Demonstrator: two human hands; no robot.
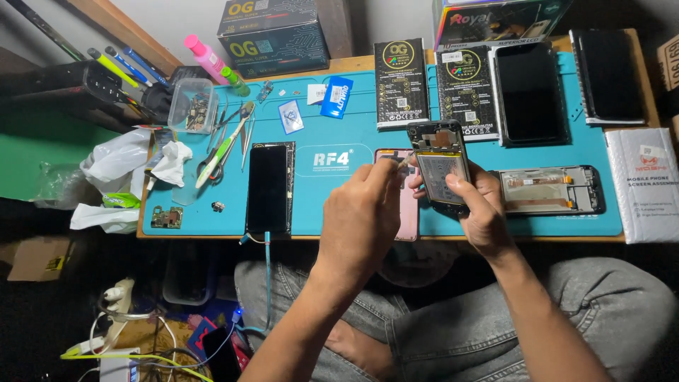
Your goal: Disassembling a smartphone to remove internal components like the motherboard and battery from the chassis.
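Note:
My right hand (479,206) grips an opened phone body (440,164) held upright over the teal work mat (353,127), its battery and inner parts facing me. My left hand (362,219) pinches a thin tool (404,162) whose tip touches the upper left edge of that phone body. A pink back cover (409,212) lies on the mat under my hands. A black screen panel (268,188) lies to the left, and a bare phone frame (550,189) to the right.
Tweezers and scissors (225,145), a clear tub of small parts (192,105) and crumpled tissues (170,161) sit at the mat's left. Black parts boxes (401,81) and two dark screens (530,92) line the back. Cables and a power strip (117,297) lie on the floor.

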